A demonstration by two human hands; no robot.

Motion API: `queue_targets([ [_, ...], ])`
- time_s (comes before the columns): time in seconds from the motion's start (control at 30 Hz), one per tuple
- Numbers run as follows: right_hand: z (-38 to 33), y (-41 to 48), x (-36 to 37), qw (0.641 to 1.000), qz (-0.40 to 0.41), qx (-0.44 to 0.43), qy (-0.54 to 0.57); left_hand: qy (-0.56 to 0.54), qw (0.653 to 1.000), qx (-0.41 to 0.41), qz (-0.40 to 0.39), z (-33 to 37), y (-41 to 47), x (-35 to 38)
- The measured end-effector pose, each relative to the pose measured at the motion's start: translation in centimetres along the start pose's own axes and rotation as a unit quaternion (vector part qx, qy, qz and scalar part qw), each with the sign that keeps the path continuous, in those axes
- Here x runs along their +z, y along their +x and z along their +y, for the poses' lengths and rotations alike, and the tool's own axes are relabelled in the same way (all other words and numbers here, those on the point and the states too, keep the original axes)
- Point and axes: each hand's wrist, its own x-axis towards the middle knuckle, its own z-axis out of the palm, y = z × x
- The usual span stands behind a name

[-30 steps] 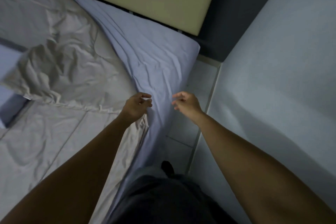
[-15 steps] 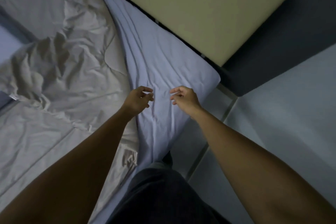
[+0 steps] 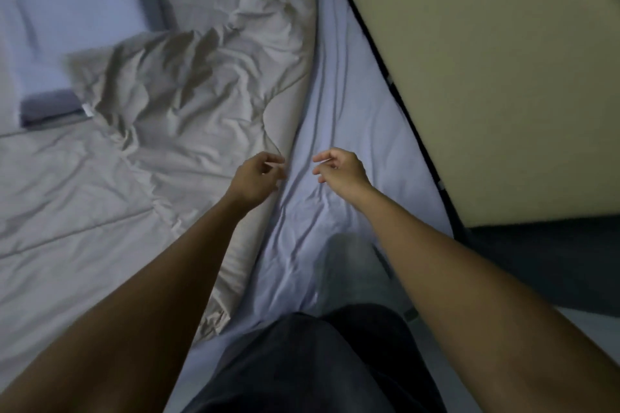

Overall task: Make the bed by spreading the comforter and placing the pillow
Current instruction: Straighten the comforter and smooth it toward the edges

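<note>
Beige comforter (image 3: 161, 131) lay bunched and creased across the bed at your ten o'clock, its rolled edge running toward twelve, with a pale pillow-like shape (image 3: 30, 27) beyond it at eleven; whether that was the pillow you could not tell from the blur. Your left hand (image 3: 256, 178) hung at the comforter's edge, fingers (image 3: 276, 166) curled narrow and holding nothing that showed. Just right of it ran the strip of lilac sheet (image 3: 339, 131), bare and wrinkled, and your right hand (image 3: 342, 169) hovered over it, fingers half-curled and empty.

The likely slip: pinching only the top fold, so the heap dragged as a lump instead of opening flat, or catching the sheet along with it and pulling that loose. The comforter's edge sat touching your left fingers, so the grasp was close. Room was tight at two o'clock, where the cream headboard (image 3: 486, 77) met the mattress; open space lay leftward at nine.
</note>
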Motion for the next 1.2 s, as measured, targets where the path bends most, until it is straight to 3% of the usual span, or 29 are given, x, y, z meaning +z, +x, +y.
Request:
queue_targets([
  [0.17,-4.1,6.3,2.7,0.988,-0.102,-0.054,-0.103,-0.059,0.993,-0.050,0.092,-1.6,1.8,-3.4],
  [0.43,-10.2,18.5,10.5,0.933,-0.223,-0.131,-0.252,-0.127,0.953,-0.113,0.249,-5.1,7.4,-8.7],
  [0.67,-11.1,28.3,19.3,0.895,-0.240,-0.234,-0.294,-0.089,0.914,-0.152,0.364,-11.1,16.0,-12.2],
  [0.97,-14.5,38.0,28.4,0.830,-0.155,-0.411,-0.344,-0.009,0.855,-0.291,0.429,-20.3,22.0,-13.2],
  [1.1,-15.0,40.0,28.9,0.824,-0.173,-0.415,-0.345,-0.017,0.829,-0.317,0.460,-20.5,22.4,-12.7],
  [1.2,-14.8,40.0,27.6,0.839,-0.191,-0.370,-0.349,-0.054,0.826,-0.374,0.419,-19.6,21.9,-12.3],
])
